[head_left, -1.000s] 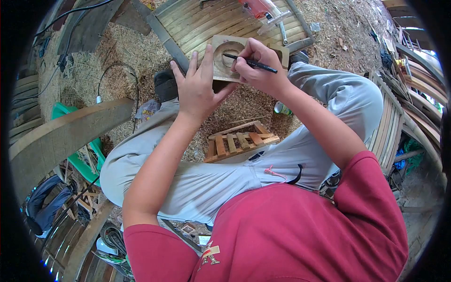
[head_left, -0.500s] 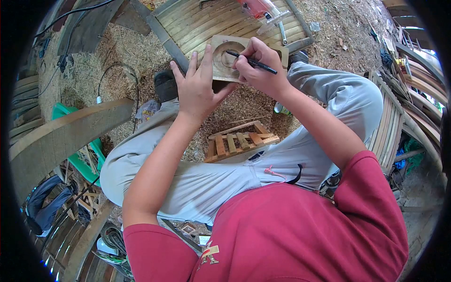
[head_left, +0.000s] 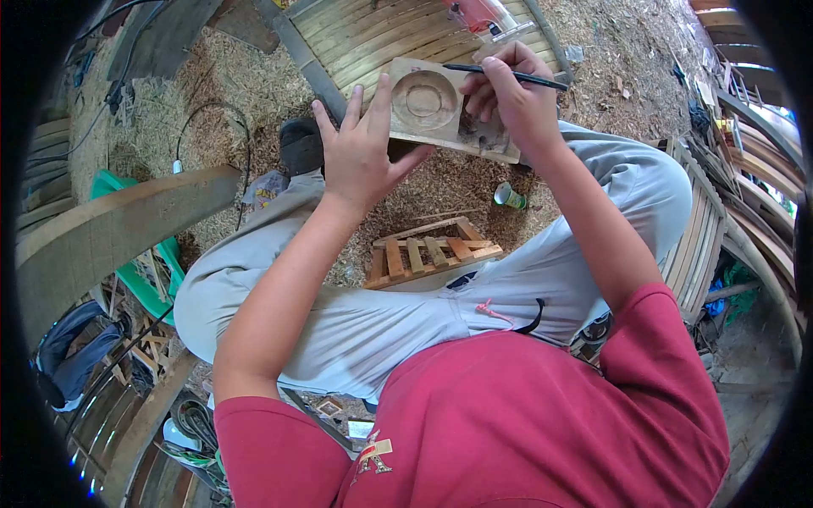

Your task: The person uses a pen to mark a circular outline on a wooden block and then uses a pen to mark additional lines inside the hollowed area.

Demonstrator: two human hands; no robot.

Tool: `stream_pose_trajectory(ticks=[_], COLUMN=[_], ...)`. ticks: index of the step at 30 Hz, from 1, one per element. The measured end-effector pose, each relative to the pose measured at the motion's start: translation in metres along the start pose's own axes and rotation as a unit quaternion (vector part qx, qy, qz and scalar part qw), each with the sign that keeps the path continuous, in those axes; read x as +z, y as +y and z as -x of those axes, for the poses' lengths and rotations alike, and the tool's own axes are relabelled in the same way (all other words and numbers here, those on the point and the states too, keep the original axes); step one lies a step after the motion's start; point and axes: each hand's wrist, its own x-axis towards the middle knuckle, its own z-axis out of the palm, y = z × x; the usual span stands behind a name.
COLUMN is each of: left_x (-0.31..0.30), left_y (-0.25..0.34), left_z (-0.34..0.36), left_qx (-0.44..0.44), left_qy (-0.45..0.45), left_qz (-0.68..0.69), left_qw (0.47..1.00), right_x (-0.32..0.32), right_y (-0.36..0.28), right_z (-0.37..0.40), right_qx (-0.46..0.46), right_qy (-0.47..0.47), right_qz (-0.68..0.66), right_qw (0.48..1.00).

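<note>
A wooden board (head_left: 403,125) with a round carved recess (head_left: 423,100) lies in front of me, against the edge of a slatted wooden bench. Inside the recess a smaller ring shows. My left hand (head_left: 357,157) rests along the board's left edge with its fingers spread and the thumb near the lower edge. Between the fingers of my right hand (head_left: 518,89) is a black pen (head_left: 544,80), held nearly level above the board's right part. Its left end is just above the board's upper edge. My right hand partly hides the board's right part.
On the slatted bench (head_left: 364,42) sits a red power tool (head_left: 483,15). A small slatted wooden piece (head_left: 432,258) and a green-and-white cup (head_left: 509,196) are on the shavings-covered floor between my legs. A curved timber (head_left: 127,216) and a green plastic chair (head_left: 152,279) are at left.
The right hand has lifted the pen out of the recess and moved right and up, with the pen now nearly level. The left hand stays at the board's left edge.
</note>
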Motion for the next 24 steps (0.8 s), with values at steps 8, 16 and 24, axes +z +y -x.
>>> stream_pose_trajectory(ticks=[8, 16, 24], left_x=[0.004, 0.003, 0.007], left_y=[-0.001, 0.0, -0.001], left_z=[-0.001, -0.001, -0.001], left_qx=[0.001, 0.0, 0.008], left_qy=[0.018, 0.016, 0.026], left_qz=[0.001, 0.007, -0.009], left_qw=[1.0, 1.0, 1.0], right_x=[-0.002, -0.006, -0.002], right_y=[0.012, 0.015, 0.023], right_z=[0.003, 0.013, 0.014], right_qx=[-0.005, -0.01, -0.024], right_qy=[-0.071, -0.037, -0.048], right_qz=[0.035, 0.067, 0.128], right_qw=[0.997, 0.997, 0.99])
